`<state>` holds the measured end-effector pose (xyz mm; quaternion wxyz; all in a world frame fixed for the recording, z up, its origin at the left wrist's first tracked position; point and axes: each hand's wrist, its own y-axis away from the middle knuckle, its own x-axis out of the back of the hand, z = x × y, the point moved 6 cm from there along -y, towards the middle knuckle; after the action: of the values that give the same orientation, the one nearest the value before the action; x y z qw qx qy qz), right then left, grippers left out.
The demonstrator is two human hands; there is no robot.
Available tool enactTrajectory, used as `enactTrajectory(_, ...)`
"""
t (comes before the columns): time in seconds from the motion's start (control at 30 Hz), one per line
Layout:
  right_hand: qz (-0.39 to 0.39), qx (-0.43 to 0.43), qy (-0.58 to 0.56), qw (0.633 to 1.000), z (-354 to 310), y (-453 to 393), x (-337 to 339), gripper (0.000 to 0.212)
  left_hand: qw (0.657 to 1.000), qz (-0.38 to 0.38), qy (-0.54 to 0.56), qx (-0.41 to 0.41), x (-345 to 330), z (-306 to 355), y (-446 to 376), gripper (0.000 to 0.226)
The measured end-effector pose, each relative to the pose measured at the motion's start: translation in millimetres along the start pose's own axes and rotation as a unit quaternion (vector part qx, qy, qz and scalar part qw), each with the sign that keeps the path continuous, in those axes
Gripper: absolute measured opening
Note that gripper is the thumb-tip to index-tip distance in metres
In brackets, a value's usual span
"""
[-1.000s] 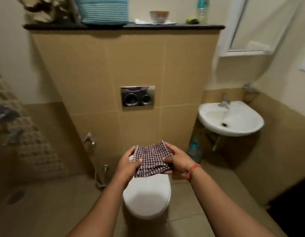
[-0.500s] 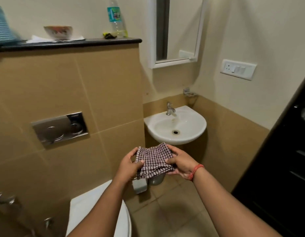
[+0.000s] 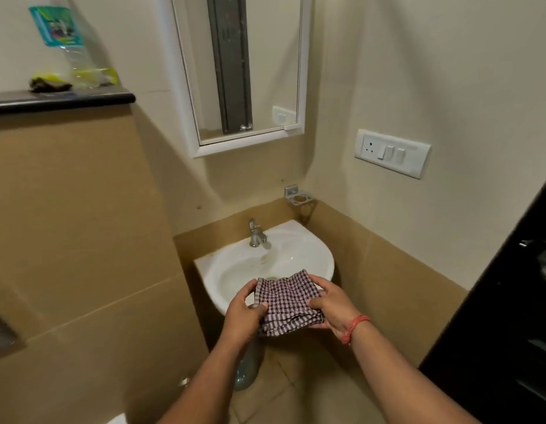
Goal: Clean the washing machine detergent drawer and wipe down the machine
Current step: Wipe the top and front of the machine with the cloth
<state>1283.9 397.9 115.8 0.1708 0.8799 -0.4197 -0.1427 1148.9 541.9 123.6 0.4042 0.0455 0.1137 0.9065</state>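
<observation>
I stand in a small bathroom with beige wall tiles below and cream paint above. A white ceramic corner basin (image 3: 308,255) with a chrome tap (image 3: 257,234) sits straight ahead, and a white-framed mirror (image 3: 244,71) hangs over it. To the right of the mirror a white switch plate (image 3: 392,153) carries 1 socket and 2 rocker switches. A small chrome wall holder (image 3: 297,198) is fixed in the corner just above the basin. On the left, a dark stone ledge (image 3: 60,101) tops the tiled wall; a clear plastic bottle (image 3: 73,50) stands on it with a teal label whose writing is too blurred to read. A dark door (image 3: 510,316) fills the right edge.

My left hand (image 3: 244,316) and right hand (image 3: 329,307) both grip the folded maroon-and-white checked cloth (image 3: 285,302), 1 at each side, holding it in front of the basin's near rim. A red thread band (image 3: 355,327) circles my right wrist.
</observation>
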Motion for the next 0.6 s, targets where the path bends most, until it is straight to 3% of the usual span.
enactTrajectory(0.27,0.045,0.024,-0.004,0.999,-71.1,-116.2,42.4,0.064,0.998,-0.053,-0.027,-0.016,-50.4,33.1,-137.7,0.051)
enactTrajectory(0.6,0.108,0.095,0.060,0.988,-150.2,-275.1,93.9,0.045,0.999,-0.047,-0.009,0.021,-111.0,69.0,-295.2,0.070)
